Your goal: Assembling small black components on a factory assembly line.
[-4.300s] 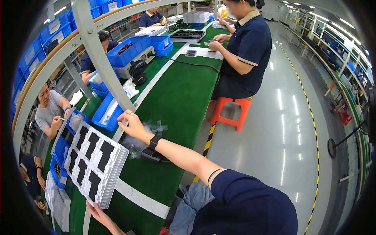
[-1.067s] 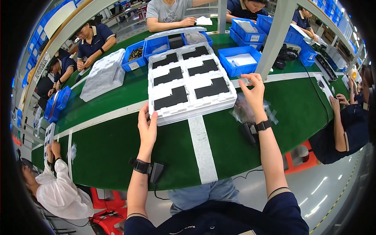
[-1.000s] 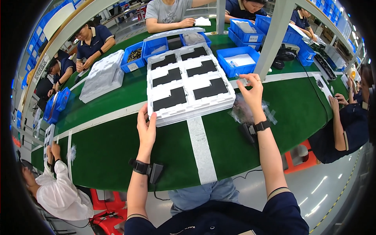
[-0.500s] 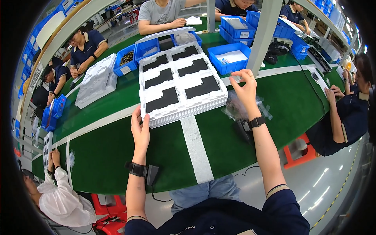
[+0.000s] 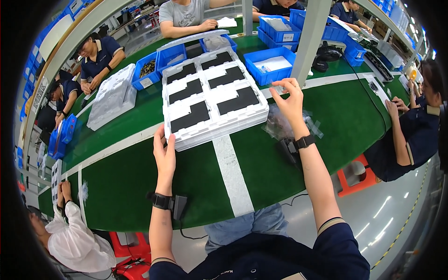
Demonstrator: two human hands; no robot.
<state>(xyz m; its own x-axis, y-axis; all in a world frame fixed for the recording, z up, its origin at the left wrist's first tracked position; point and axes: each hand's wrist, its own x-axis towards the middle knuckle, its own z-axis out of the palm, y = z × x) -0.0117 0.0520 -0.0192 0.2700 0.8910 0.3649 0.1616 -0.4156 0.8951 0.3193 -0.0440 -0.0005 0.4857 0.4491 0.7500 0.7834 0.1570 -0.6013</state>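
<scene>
2 wristbands point(image 5: 162, 201): black and strap-like, worn on either wrist.
Table point(image 5: 126, 186): smooth and green, crossed by a pale matt strip point(image 5: 232, 175) running from the near edge to the stack.
Left hand point(image 5: 164, 161): at the stack's near-left corner, thumb on the near edge, fingers along the left side; how firmly it grips, I cannot tell.
Right hand point(image 5: 290, 105): raised beside the stack's right side, thumb and forefinger curved to a narrow gap; whether they pinch something thin, I cannot tell.
Clear film point(image 5: 282, 125): crumpled, shiny, near the right wrist.
Tray stack point(image 5: 228, 125): stiff white moulded layers, flat on the table in front of the person.
Black plates point(image 5: 239, 101): 6, flat, L-like, in the top tray's pockets, 2 columns of 3.
Direction: the columns run away from the person, leaning slightly left; each plate's long axis lies crosswise, its notch at the far left.
Blue bins beyond: the right bin point(image 5: 277, 76) holds a white sheet; the left bin point(image 5: 155, 79), small brass-coloured parts point(image 5: 148, 68).
Grey post point(image 5: 310, 46): straight, smooth, behind the right hand.
Co-worker point(image 5: 186, 16): grey shirt, across the table.
</scene>
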